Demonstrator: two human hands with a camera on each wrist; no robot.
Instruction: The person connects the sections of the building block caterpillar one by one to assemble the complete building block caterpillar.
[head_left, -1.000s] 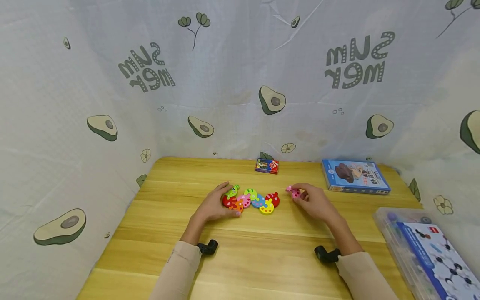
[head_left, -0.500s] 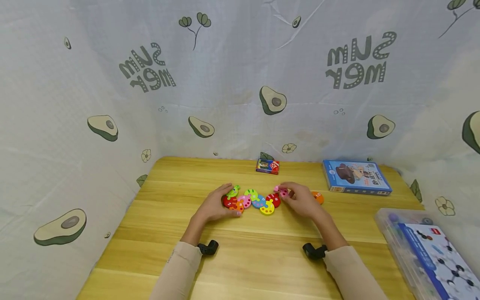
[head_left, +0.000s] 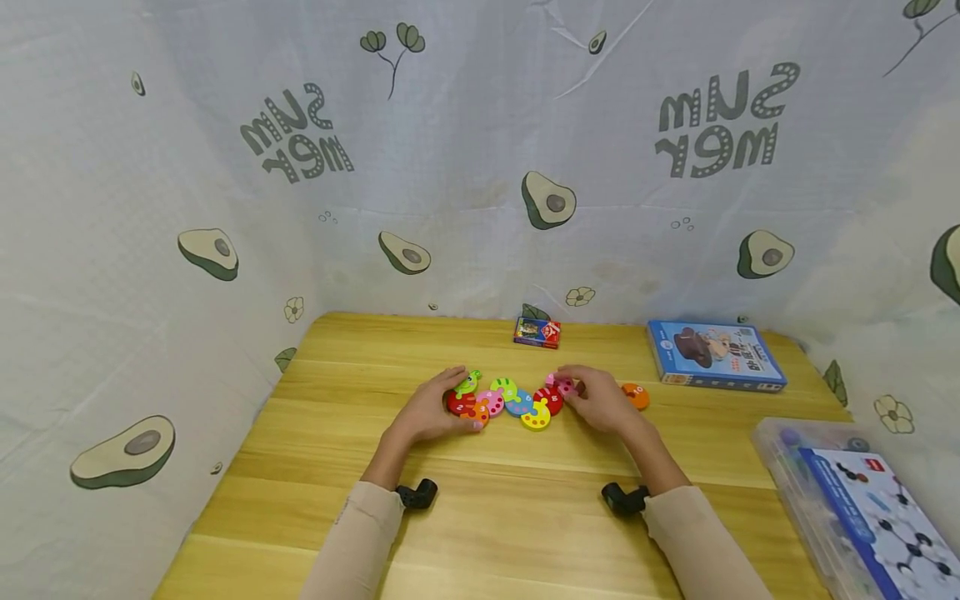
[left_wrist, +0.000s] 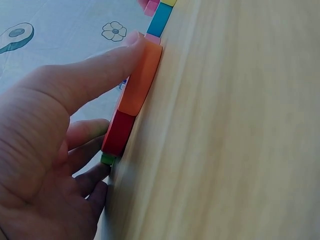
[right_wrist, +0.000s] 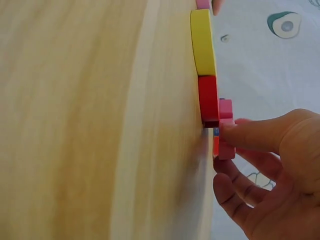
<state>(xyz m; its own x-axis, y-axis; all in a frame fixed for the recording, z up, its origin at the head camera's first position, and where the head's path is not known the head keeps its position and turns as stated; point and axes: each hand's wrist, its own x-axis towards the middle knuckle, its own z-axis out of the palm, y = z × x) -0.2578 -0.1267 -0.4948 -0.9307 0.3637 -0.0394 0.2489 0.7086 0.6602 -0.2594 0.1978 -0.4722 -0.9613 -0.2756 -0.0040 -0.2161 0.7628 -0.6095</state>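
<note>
A chain of colourful numbered caterpillar puzzle pieces lies on the table, from a green head (head_left: 467,383) on the left to a red piece (head_left: 548,400) on the right. My left hand (head_left: 429,408) holds the chain's left end, its thumb against the orange piece (left_wrist: 142,80) and its other fingers by the red piece (left_wrist: 119,132) and head. My right hand (head_left: 603,402) pinches a pink spotted piece (right_wrist: 227,151) between thumb and fingers. That piece sits slightly higher than the chain's red end piece (right_wrist: 208,97), at its edge. Whether they interlock is unclear.
A loose orange piece (head_left: 636,396) lies right of my right hand. Behind the chain is a small card box (head_left: 537,332). A blue box (head_left: 716,356) lies at the back right, and a clear plastic case (head_left: 798,500) with a printed booklet stands at the right edge.
My right hand has moved left with the pink piece, up to the chain's red end. This uncovered the loose orange piece. My left hand has stayed in place.
</note>
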